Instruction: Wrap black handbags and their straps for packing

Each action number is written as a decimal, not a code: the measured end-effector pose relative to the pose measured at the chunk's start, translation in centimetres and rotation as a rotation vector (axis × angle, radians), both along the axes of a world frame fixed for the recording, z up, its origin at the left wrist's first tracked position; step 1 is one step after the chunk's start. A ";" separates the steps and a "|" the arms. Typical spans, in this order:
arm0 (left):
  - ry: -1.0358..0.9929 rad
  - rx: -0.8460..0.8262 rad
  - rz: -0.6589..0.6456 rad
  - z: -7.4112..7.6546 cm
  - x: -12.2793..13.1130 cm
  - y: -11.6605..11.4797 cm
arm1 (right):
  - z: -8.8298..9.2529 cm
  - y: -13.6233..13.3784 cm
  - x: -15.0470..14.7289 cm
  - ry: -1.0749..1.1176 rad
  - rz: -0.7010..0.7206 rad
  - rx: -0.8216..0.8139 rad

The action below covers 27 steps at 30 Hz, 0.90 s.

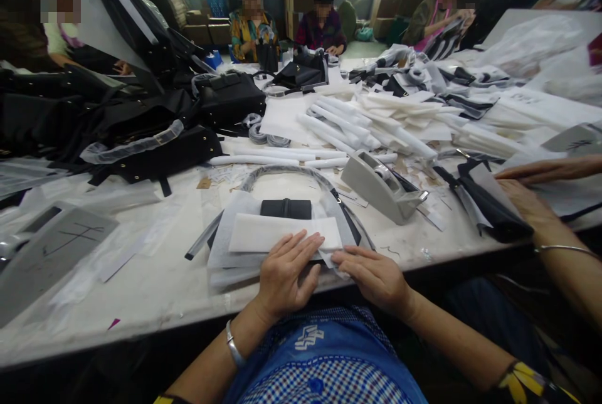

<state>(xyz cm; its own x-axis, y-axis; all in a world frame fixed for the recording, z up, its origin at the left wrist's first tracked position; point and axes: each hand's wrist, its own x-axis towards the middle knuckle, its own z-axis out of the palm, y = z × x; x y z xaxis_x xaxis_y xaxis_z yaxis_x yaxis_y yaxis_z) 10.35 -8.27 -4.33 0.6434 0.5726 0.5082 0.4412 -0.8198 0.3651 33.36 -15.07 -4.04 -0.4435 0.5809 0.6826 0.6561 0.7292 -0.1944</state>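
A black bag (pixel 286 208) with a curved wrapped handle lies on the white table (pixel 155 278) just in front of me, mostly covered by white foam sheet (pixel 277 233). My left hand (pixel 288 272) lies flat on the sheet's near edge, fingers stretched out and pressing down. My right hand (pixel 374 275) rests beside it at the sheet's right corner, fingers extended onto the wrapping. Neither hand grips anything.
A grey tape dispenser (pixel 383 187) stands right of the bag. White foam rolls (pixel 357 128) pile behind it, black bags (pixel 155 122) at left. Another person's hands (pixel 527 194) hold a black piece at right. Several people sit at the far side.
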 end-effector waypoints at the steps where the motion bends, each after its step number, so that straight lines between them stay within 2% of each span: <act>1: -0.022 -0.013 0.012 0.1 0.1 -0.1 | -0.1 -0.1 0.0 -0.016 -0.001 0.010; 7: -0.112 0.019 0.131 -0.5 1.4 0.0 | 0.2 -0.3 -0.2 -0.070 -0.013 0.039; 13: -0.125 0.141 0.117 -1.3 1.5 0.4 | 1.1 -0.6 -0.5 -0.107 -0.038 0.045; 17: -0.126 0.203 0.110 -1.4 1.5 0.5 | 1.7 -2.6 -1.5 -0.127 -0.036 0.035; 22: -0.106 0.240 0.107 -1.5 1.6 0.6 | 1.2 -5.8 -3.0 -0.110 -0.064 -0.012; 25: -0.105 0.262 0.110 -1.6 1.7 0.7 | 1.5 -6.6 -3.5 -0.096 -0.076 -0.024; 27: -0.107 0.269 0.107 -1.6 1.8 0.8 | 2.5 -6.4 -3.6 -0.098 -0.072 -0.018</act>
